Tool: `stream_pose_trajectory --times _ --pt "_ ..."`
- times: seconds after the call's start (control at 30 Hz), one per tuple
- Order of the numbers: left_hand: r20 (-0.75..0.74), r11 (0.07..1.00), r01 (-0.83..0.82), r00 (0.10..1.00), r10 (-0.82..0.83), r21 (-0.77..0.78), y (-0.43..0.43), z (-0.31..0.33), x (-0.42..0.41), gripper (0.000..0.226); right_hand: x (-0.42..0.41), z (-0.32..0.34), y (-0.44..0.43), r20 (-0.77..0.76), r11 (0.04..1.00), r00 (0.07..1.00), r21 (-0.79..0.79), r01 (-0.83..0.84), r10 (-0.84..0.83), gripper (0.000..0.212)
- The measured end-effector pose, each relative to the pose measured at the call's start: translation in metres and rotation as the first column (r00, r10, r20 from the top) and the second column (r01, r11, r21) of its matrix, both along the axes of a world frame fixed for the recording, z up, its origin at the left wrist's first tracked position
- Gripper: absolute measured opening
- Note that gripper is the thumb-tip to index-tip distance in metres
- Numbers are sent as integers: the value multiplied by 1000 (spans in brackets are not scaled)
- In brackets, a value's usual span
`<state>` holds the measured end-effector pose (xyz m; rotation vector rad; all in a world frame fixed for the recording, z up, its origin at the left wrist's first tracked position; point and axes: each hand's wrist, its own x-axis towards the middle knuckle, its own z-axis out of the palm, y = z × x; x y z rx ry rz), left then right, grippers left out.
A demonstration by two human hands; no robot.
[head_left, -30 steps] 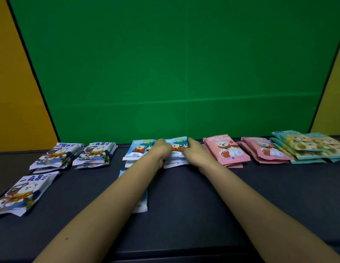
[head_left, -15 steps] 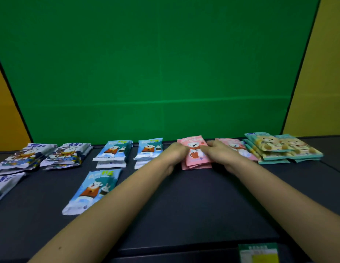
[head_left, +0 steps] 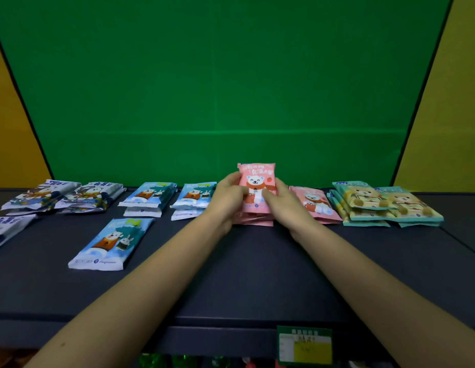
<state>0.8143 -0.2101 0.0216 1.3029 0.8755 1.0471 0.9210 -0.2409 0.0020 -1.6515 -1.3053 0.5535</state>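
Gripping pink packet [head_left: 257,181]; both hands: left hand [head_left: 229,195], right hand [head_left: 281,201].

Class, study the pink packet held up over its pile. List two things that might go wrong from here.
1. The left hand and right hand hold the pink packet tilted above the pink pile; set down crooked, it may slide off or knock the pile askew.
2. The right hand lies close to the neighbouring pile and could nudge it on pulling back.
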Motion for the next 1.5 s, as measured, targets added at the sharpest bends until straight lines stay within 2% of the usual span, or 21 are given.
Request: stream_pose_trajectory --times 0.03,0.1,0.2,0.27,0.37,0.53,0.7,0.77,0.83,0.9,0.97,1.03,1.1,1.17,1.33,1.43,1.5 --pt "14 999 27 1000 -28 25 -5 5 -4 45 0 4 -10 42 999 999 34 -8 7 39" --pt "-50 994 75 996 -71 84 -17 10 -15 42 0 10 -34 148 996 989 76 -35 24 36" --pt "-282 981 143 954 -100 134 -30 -3 -37 47 -2 8 -74 244 993 963 -62 -104 116 32" --pt "-438 967 205 891 -122 148 -41 -13 -48 48 -4 1 -90 330 979 930 -172 -110 162 29" --pt "-628 935 257 776 -48 246 -56 -25 -58 45 -8 -6 -98 454 971 873 -227 -79 177 23" --pt "-736 868 283 664 130 409 -61 -32 -66 41 -10 -16 -94 543 947 810 -317 -47 223 41" --pt "-765 747 367 578 282 553 -66 -24 -68 41 -11 -11 -98 547 937 799 -344 -58 250 41" --pt "-785 730 400 543 298 554 -65 -22 -68 37 -11 -5 -99 575 932 777 -361 -38 255 43" --pt "-763 730 354 547 345 584 -57 -19 -66 29 -6 3 -95 606 950 773 -311 15 186 39" --pt "-735 738 299 566 373 605 -42 -15 -60 26 2 9 -85 555 978 830 -201 64 60 35" --pt "-755 817 284 604 254 502 -22 -14 -51 30 6 11 -69 413 978 909 -204 37 52 28" --pt "-766 883 310 637 83 353 -10 -19 -40 37 5 7 -53 264 953 959 -302 -20 104 38" --pt "-770 897 341 638 0 283 -7 -23 -32 41 3 1 -40 146 936 981 -345 -73 131 52" --pt "-752 896 338 659 -6 288 -6 -27 -28 48 -1 -2 -33 83 942 990 -325 -84 117 55" --pt "-646 930 260 763 -33 259 3 -35 -20 48 -8 5 -27 136 953 986 -298 -53 98 57" --pt "-568 955 173 823 -5 242 8 -35 -15 41 -9 11 -20 171 965 984 -261 -7 54 48" --pt "-536 963 136 844 11 233 16 -34 -14 41 -8 14 -16 138 965 989 -261 -16 53 43"
